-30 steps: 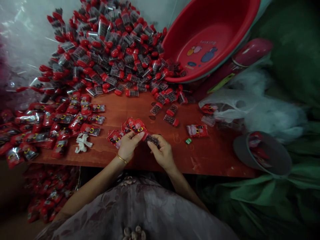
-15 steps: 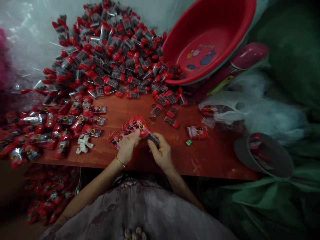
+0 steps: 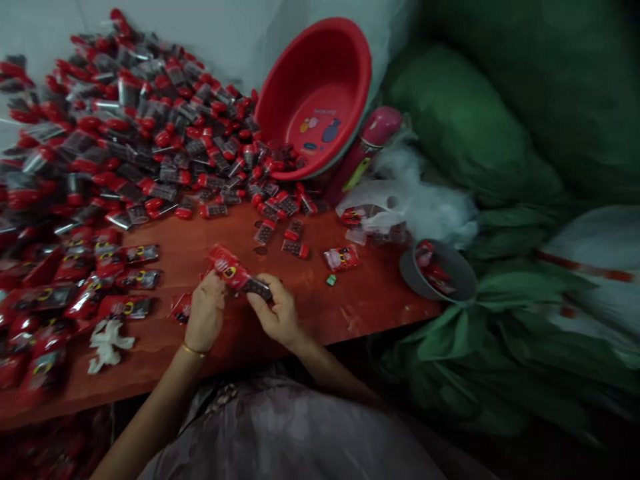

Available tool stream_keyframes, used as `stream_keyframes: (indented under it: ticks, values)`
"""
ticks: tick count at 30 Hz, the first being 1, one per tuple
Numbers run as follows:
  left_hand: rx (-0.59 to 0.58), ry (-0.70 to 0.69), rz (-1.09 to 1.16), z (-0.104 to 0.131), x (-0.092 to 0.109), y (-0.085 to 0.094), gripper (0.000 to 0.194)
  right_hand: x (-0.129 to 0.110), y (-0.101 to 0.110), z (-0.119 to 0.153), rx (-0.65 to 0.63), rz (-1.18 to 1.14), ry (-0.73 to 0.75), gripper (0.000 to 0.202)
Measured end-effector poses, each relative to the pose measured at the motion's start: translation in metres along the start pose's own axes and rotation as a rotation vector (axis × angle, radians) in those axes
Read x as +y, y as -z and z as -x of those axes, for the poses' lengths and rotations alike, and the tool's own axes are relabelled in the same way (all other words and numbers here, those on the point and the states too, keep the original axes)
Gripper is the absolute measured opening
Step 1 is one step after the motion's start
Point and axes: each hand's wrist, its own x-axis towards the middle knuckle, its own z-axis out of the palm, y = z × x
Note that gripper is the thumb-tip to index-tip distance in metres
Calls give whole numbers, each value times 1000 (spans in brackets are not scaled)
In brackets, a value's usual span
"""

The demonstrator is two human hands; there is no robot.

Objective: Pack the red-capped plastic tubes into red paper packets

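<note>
A red printed packet (image 3: pixel 231 269) is held above the table between both hands. My left hand (image 3: pixel 207 310), with a gold bangle at the wrist, has its fingers closed at the packet's left side. My right hand (image 3: pixel 276 313) grips a dark, clear-walled tube (image 3: pixel 259 289) at the packet's right end; the tube seems to be partly in the packet. Another red packet (image 3: pixel 181 307) lies on the table just left of my left hand.
A heap of red-capped tubes (image 3: pixel 150 133) covers the back left, beside a tilted red basin (image 3: pixel 367 60). Filled packets (image 3: pixel 90 293) and a white crumpled piece (image 3: pixel 109 343) lie left. A grey bowl (image 3: pixel 415 277), plastic bag (image 3: pixel 430 213) and green sacks (image 3: pixel 480 140) stand right.
The view has turned to the right, showing more of the green sacks. The packet now extends up and left from the tube, more of it showing between my hands.
</note>
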Motion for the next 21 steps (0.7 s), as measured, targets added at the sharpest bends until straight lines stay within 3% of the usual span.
stream_keyframes:
  ticks: [3, 11, 17, 21]
  values:
    - [-53, -9, 65, -7, 2, -6, 38, -3, 1, 1, -6, 43, 49, 23]
    - [90, -71, -113, 7, -12, -11, 37, -8, -4, -1, 65, -92, -106, 17]
    - [27, 41, 15, 8, -14, -16, 36, -10, -5, 1, 109, -146, -129, 16]
    - [19, 31, 21, 11, -15, -21, 36, -11, -5, 1, 154, -167, -104, 17]
